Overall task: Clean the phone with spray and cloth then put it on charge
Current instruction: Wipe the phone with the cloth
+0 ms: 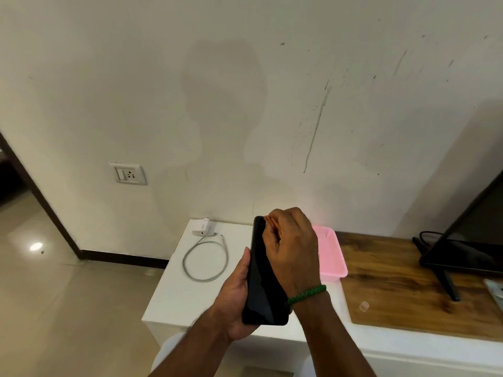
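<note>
— Cream wall (245, 104), scuffed and streaked, backs everything we see. Below it runs a low unit: white top (174, 295) on the left, wooden top (394, 281) on the right. What do we count?

— One phone (264, 281), dark screen facing us, held in the air over the front of the white top. Two hands. One charger plug (202, 227) stands at the back edge against the wall, and one cable (206, 261) lies looped in front of it. The cable's end is just beside the plug; we cannot tell whether the two are joined.

— And the grips?

— Our left hand (234, 303) cradles the phone's lower half from beneath, fingers curled under it and thumb laid along its left edge. Our right hand (291, 251) is bunched into a fist on the upper screen, knuckles up. It is clenched on an orange scrap (269, 221) that peeks out at the phone's top corner, and too little shows for us to name it. One green band (307, 293) circles that wrist.

— What else?

— One wall socket (129, 174), up and left of the unit. One pink basket (330, 257) sits behind our right hand, where white meets wood. One dark screen (462, 257) stands at the far right, and one small clear object (364, 306) lies on the wood.

— Room to move?

— The white top's left edge and front corner drop to tiled floor (68, 295), which lies open toward the doorway (11, 172). Bare white lies between the cable loop and our hands, and bare wood between the basket and the screen's stand.
</note>
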The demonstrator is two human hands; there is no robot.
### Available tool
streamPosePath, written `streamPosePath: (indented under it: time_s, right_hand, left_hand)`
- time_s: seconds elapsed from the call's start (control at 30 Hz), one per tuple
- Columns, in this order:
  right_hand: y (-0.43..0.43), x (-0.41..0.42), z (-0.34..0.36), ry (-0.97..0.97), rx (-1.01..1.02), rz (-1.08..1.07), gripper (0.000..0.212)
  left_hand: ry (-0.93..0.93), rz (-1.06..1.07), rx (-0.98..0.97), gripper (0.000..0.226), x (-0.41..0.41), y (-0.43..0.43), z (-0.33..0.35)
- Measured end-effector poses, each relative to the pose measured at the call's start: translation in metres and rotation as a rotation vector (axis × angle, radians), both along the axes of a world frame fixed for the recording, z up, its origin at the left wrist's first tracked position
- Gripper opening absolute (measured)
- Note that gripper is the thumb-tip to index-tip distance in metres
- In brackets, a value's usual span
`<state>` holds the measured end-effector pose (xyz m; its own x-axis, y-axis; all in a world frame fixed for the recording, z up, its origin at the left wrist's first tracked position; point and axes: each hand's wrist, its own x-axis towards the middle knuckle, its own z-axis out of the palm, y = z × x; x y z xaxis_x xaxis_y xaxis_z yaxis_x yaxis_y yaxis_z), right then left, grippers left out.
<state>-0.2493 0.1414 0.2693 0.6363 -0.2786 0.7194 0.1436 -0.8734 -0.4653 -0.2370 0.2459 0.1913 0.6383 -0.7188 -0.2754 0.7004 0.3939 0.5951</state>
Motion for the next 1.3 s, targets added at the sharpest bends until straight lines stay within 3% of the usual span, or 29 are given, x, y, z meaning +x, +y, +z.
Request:
streamPosePath:
  time_s: [0.5,0.8,1.3]
  right_hand:
    - [0.013,0.0,-0.001,-0.02,-0.048,0.024,0.009]
    - [-0.017,-0.008,-0.006,-0.013,0.029,-0.075,0.001]
    - [0.009,-0.001,0.001,-0.033,-0.005,-0.013,0.003]
  left_hand:
    - [-0.017,-0.015,-0.008,0.059,0.002,0.003,0.001]
    - [-0.031,-0.007,-0.041,0.058,0.002,0.003,0.001]
    - [-0.028,0.016,-0.01,0.056,0.001,0.002,0.004]
